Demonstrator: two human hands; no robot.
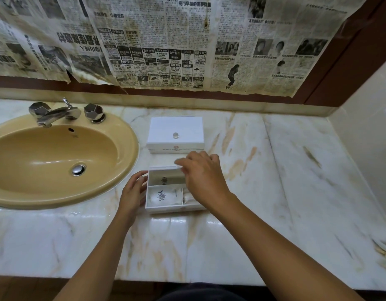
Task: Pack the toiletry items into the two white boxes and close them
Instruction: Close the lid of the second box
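- Closing the near white box (166,206) looks like the step in hand; the far white box (175,132) already sits lidded, clear knob on top, well behind it on the marble counter (296,170).
- Right hand (204,177) hovers over the near box, fingers curled on the raised edge of its lid (163,168), which stands tilted up along the far side, probably to swing it down.
- Left hand (133,190) rests against the box's left wall, fingers relaxed and gripping nothing, likely bracing it against sliding.
- Inside: a white sachet (162,197) with a ship's-wheel mark lies flat on the left; a smaller packet (188,197) beside it on the right.
- Box's long axis runs left-right, parallel to the counter edge, opening facing up.
- Tan sink (57,157) lies to the left.
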